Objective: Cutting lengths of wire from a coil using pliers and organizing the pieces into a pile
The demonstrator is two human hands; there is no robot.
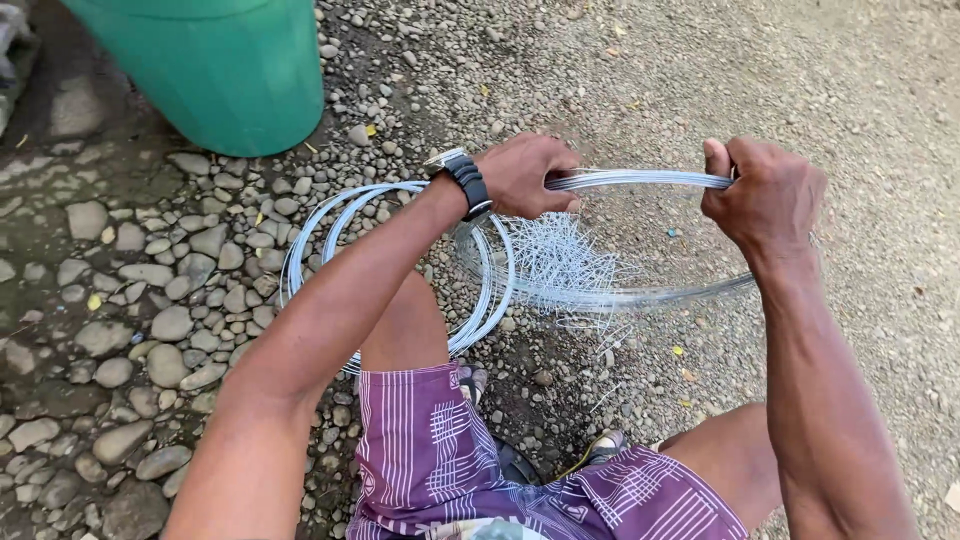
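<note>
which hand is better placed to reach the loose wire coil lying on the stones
Left. The left hand grips the held wire bundle at its near end, right next to the loose coil on the stones. The right hand clamps the bundle's far end, further from it.

Bright, even daylight, soft shadows, sharp focus throughout.

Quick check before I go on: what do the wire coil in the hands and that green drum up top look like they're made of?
Wire coil, gripped by left hand and right hand: looks like bare metal, probably galvanized steel, judging by its pale silver-grey sheen. The cut pieces beneath share that look. Green drum: likely plastic, with a smooth, evenly coloured, slightly glossy wall; painted metal can't be ruled out.
</note>
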